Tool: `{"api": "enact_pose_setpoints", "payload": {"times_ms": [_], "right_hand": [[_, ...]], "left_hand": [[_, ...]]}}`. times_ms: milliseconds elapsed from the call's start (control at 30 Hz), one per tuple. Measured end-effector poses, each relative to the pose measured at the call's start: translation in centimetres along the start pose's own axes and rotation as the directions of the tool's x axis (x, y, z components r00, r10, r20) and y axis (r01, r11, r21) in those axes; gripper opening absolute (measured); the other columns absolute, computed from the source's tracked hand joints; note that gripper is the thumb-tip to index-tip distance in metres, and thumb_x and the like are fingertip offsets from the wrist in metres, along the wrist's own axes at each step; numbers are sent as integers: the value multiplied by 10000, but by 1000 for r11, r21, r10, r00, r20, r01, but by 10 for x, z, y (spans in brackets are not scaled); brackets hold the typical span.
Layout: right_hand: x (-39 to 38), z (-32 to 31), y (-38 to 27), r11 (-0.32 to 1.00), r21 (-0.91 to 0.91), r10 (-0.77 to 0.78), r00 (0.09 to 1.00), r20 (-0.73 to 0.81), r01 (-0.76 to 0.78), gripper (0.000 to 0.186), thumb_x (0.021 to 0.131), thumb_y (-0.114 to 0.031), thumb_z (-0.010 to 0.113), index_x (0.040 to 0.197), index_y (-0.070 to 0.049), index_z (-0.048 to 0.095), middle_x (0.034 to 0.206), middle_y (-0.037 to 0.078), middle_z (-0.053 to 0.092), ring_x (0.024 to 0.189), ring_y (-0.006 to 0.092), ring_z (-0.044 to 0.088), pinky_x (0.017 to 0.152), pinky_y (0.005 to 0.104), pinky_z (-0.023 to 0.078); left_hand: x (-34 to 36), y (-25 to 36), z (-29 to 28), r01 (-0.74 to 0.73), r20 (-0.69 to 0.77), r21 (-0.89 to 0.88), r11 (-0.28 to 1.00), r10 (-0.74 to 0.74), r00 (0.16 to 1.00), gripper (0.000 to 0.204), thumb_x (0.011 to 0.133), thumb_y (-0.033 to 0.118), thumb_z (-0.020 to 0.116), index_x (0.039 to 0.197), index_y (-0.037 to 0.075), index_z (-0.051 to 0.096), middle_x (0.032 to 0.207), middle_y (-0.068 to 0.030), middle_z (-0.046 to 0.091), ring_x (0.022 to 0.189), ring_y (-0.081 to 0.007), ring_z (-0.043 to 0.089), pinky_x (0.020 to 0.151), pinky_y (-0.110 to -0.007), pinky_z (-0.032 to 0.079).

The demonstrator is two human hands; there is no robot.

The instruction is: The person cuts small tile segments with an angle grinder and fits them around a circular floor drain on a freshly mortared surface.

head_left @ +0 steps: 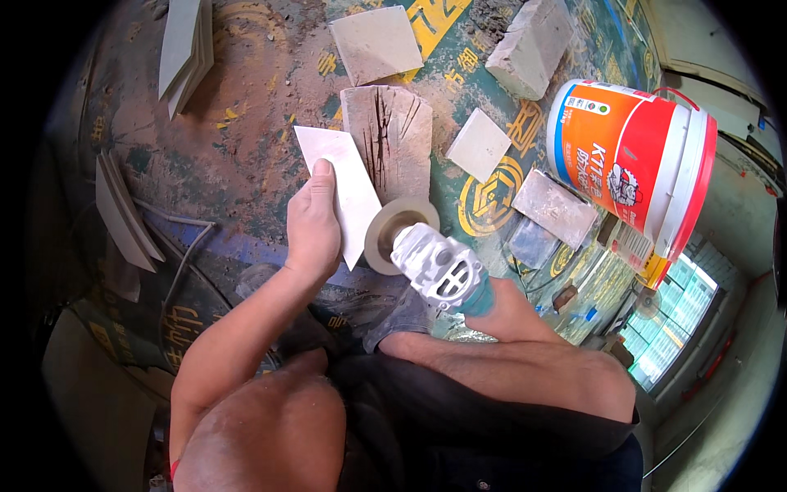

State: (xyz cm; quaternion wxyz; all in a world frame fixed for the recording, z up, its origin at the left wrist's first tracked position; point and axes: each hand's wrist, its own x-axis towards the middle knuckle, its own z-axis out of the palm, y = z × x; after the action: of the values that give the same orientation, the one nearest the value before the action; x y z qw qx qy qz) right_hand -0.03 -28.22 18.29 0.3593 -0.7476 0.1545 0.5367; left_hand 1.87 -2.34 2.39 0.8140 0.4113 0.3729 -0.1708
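My left hand (314, 220) grips a white tile (351, 184) by its left edge, thumb on its upper face. The tile is tilted, and its far part lies by a pale block (403, 135) scored with dark cuts. In my right hand (510, 310) is an angle grinder (436, 264) with a silver head and a teal body; its fingers are partly hidden behind the tool. The grinder's round disc (379, 246) meets the tile's right edge near the lower corner. Whether the disc is spinning I cannot tell.
An orange, red and white bucket (611, 156) stands at the right. Beyond lie a square tile (375, 45), a small tile (479, 145) and a thick block (531, 49). Tiles lean at the left (125, 213) and far left (185, 53). A grey cable (184, 254) crosses the dusty floor covering.
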Motion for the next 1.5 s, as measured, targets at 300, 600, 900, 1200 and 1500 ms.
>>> {"api": "enact_pose_setpoints", "payload": {"times_ms": [300, 600, 900, 1200, 1500], "right_hand": [[1, 1, 3, 999, 13, -30, 1000, 3, 30, 399, 778, -104, 761, 1150, 24, 695, 980, 121, 755, 948, 120, 661, 860, 339, 523], [0, 1, -6, 1000, 0, -14, 998, 58, 14, 442, 792, -124, 784, 1204, 7, 689, 1018, 120, 760, 967, 122, 664, 882, 338, 523], [3, 0, 3, 989, -145, -18, 997, 70, 28, 455, 782, -111, 782, 1213, 2, 692, 1018, 111, 762, 968, 141, 674, 885, 350, 522], [2, 4, 14, 997, -8, -71, 996, 62, 71, 428, 770, -116, 771, 1175, 4, 697, 988, 134, 761, 950, 136, 686, 863, 344, 528], [3, 8, -2, 1000, 7, -15, 996, 83, 15, 461, 752, -75, 778, 1196, 14, 694, 1051, 95, 758, 990, 110, 639, 896, 333, 514]], "left_hand": [[-1, 1, 0, -7, 7, 0, 1000, 7, 1000, 539, 1116, 436, 429, 1226, -53, 629, 1009, -94, 711, 823, -150, 683, 749, -304, 554], [-4, 5, 3, 40, -4, -43, 998, -40, 999, 545, 1107, 454, 448, 1196, -49, 639, 992, -93, 707, 808, -151, 678, 736, -308, 550], [-6, 10, 6, 61, -19, -53, 997, -62, 998, 544, 1107, 452, 447, 1223, -48, 628, 997, -90, 704, 796, -160, 677, 736, -309, 549], [-5, 8, 6, 62, 2, -65, 996, -62, 998, 536, 1113, 442, 432, 1228, -45, 625, 995, -90, 704, 799, -156, 679, 739, -314, 554], [-8, 15, 6, 58, -41, -16, 998, -58, 997, 532, 1111, 442, 442, 1141, -46, 654, 942, -67, 685, 784, -132, 641, 721, -303, 523]]}}
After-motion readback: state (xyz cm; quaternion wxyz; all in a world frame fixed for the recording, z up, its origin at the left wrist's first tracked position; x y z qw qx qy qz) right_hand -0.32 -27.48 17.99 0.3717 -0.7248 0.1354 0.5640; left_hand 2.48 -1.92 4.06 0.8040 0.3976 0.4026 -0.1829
